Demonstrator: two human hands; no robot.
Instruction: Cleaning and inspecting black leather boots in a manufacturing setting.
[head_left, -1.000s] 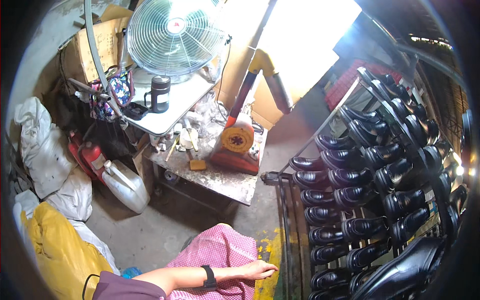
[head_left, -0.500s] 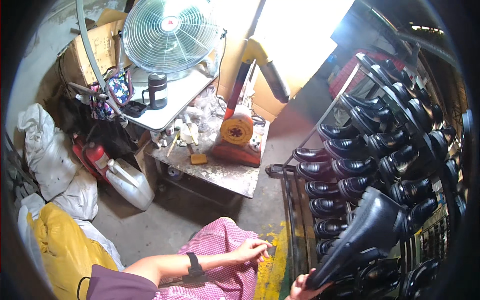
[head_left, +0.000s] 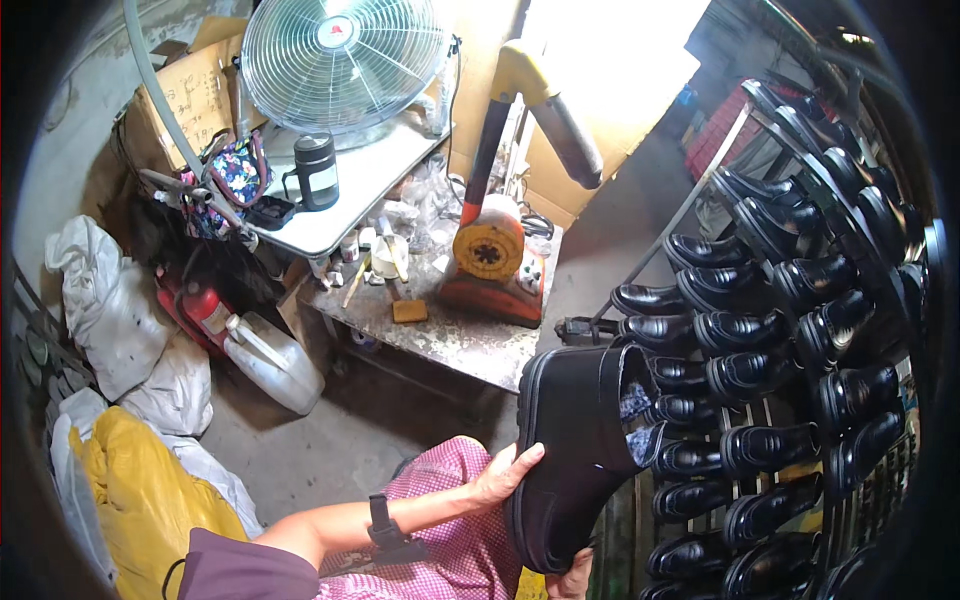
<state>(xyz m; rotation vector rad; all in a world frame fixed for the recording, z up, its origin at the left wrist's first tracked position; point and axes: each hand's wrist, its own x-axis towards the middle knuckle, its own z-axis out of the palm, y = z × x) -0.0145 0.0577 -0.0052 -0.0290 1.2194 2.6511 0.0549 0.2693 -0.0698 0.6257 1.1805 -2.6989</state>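
Observation:
A black leather boot (head_left: 580, 440) is held up in front of me, tilted, with its thick sole facing left. Its opening faces right and shows a dark patterned lining. My left hand (head_left: 503, 477) grips the boot from the sole side, thumb on the black upper, the other fingers partly hidden behind it. At the boot's lower end, my right hand (head_left: 572, 580) is closed round it, mostly out of sight at the frame's lower edge. A dark strap with a small box (head_left: 385, 528) is on my left forearm.
A rack (head_left: 690, 215) of several black shoes (head_left: 742, 336) fills the right side. Ahead, a worn table (head_left: 470, 350) bears an orange-and-yellow machine (head_left: 490, 255) and a yellow block (head_left: 410, 311). Left are a fan (head_left: 345, 60), a white jug (head_left: 272, 365) and a yellow sack (head_left: 165, 490).
The boot has moved left, away from the rack, and turned so its opening shows. My left hand, empty before, has taken hold of it. The view has shifted slightly.

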